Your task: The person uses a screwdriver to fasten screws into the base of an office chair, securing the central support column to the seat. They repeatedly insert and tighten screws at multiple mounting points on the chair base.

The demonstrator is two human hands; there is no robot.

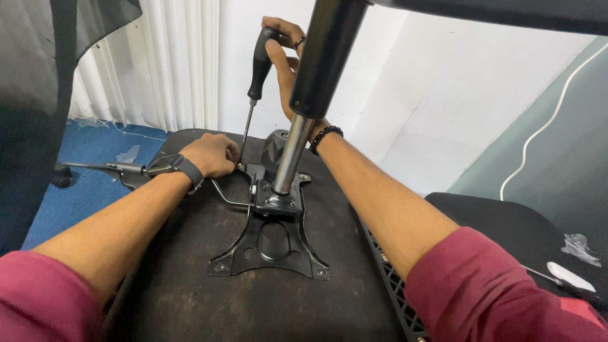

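On top of the upturned chair seat [190, 297], the right hand [285, 57] clenches the screwdriver [256, 76] upright by its black handle while the left hand [212, 155] closes around its shaft low down, steadying the tip at the black metal mounting plate [266, 244] beside the gas cylinder [310, 95].

The only screen I see is the dark, rounded-square face of the watch [170, 163], strapped just behind my left hand [212, 155] at nine o'clock from the middle. Crumpled clear plastic wrap [579, 247] lies at four o'clock, and another wrap scrap [129, 154] at ten o'clock on the blue floor [88, 183].
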